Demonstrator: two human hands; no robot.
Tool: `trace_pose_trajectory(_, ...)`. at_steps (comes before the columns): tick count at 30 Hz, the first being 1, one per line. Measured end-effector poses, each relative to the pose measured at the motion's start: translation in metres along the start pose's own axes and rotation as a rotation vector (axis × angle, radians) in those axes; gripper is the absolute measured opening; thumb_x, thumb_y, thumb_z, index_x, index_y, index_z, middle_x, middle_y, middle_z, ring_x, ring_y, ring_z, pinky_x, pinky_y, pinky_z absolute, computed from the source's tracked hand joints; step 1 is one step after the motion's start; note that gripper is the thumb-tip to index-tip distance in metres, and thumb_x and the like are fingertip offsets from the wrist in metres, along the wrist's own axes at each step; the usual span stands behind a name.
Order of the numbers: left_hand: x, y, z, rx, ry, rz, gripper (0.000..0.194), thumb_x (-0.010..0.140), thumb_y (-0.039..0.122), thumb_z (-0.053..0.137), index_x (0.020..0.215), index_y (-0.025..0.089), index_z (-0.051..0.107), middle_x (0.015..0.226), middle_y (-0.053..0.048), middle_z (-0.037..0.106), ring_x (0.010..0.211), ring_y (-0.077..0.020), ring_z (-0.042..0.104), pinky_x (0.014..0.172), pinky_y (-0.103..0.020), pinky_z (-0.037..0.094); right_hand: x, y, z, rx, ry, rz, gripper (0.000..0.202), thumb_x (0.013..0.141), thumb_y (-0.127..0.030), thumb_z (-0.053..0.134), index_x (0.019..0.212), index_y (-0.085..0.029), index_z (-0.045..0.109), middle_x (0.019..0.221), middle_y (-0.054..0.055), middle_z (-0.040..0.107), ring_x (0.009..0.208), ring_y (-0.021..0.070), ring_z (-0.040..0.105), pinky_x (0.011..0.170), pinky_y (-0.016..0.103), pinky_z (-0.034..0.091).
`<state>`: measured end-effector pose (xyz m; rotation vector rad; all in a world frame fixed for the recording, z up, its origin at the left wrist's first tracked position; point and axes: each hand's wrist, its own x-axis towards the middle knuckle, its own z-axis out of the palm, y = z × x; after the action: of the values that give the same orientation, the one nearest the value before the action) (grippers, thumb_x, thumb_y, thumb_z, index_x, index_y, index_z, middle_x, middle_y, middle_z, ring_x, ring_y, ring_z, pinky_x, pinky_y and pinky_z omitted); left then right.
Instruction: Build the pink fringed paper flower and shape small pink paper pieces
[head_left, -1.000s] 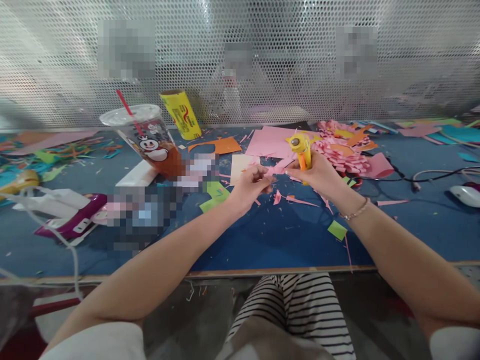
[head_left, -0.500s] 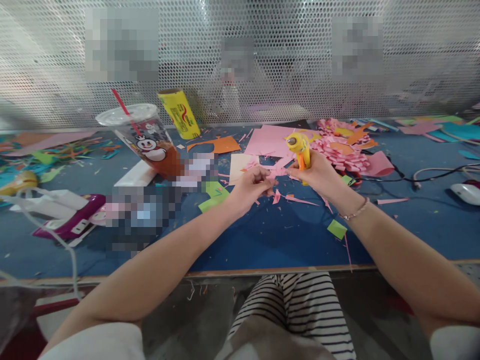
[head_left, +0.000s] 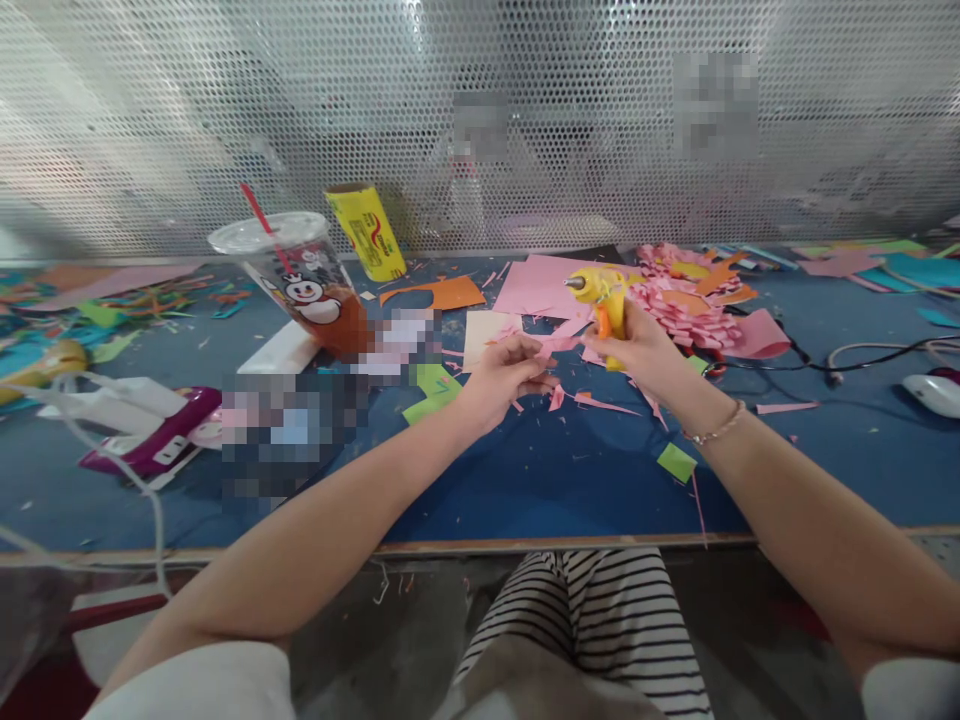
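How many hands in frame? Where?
2: left hand near frame center, at the pink paper strip; right hand to its right, around the yellow glue gun. Others may be hidden behind the perforated screen.

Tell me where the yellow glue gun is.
In the head view, the glue gun is right of centre, in the right hand, near the pink sheet.

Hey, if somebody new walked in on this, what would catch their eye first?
Probably the bright yellow glue gun in the right hand, near the middle of the view. Next might come the ruffled pink paper pile just beyond that hand, then the big clear cup with its red straw and orange-red drink, left of both hands.
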<state>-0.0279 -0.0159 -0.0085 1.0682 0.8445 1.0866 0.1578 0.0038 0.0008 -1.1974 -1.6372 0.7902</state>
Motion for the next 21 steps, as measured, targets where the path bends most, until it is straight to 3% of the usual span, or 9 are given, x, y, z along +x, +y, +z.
trace_pose_trajectory(4,0.007,0.002,-0.007,-0.105,0.101,-0.012,0.014,0.071,0.009,0.058,0.078,0.015,0.048,0.071,-0.001,0.061,0.064,-0.0127,0.065,0.064,-0.025,0.053,0.004,0.004,-0.007,0.048,0.005,-0.030,0.030,0.069,-0.037,0.061,0.091,-0.024,0.044,0.079,0.000,0.051,0.066,0.0138,0.049,0.055,0.028,0.041)
trace_pose_trajectory(10,0.013,0.005,-0.014,-0.133,0.184,0.001,0.011,0.072,0.010,0.058,0.074,0.014,0.049,0.078,-0.004,0.062,0.070,-0.0141,0.065,0.069,-0.029,0.053,0.004,0.001,-0.016,-0.379,0.221,-0.130,0.045,0.071,-0.044,0.060,0.106,-0.020,0.042,0.096,0.010,0.054,0.089,0.0253,0.054,0.072,0.039,0.044)
trace_pose_trajectory(15,0.012,0.007,-0.012,-0.076,0.252,0.008,0.010,0.069,0.011,0.062,0.072,0.014,0.053,0.082,-0.005,0.063,0.071,-0.0112,0.062,0.064,-0.024,0.050,0.004,0.004,-0.015,-0.597,0.265,-0.221,0.047,0.078,-0.040,0.052,0.115,-0.016,0.037,0.103,0.017,0.054,0.101,0.0312,0.053,0.080,0.045,0.043)
trace_pose_trajectory(21,0.012,0.007,-0.011,-0.068,0.272,0.033,0.010,0.066,0.010,0.063,0.070,0.014,0.055,0.075,-0.004,0.062,0.071,-0.0106,0.059,0.056,-0.019,0.043,0.006,0.010,-0.015,-0.764,0.344,-0.300,0.051,0.079,-0.039,0.048,0.120,-0.013,0.031,0.105,0.019,0.054,0.101,0.0333,0.053,0.078,0.048,0.045)
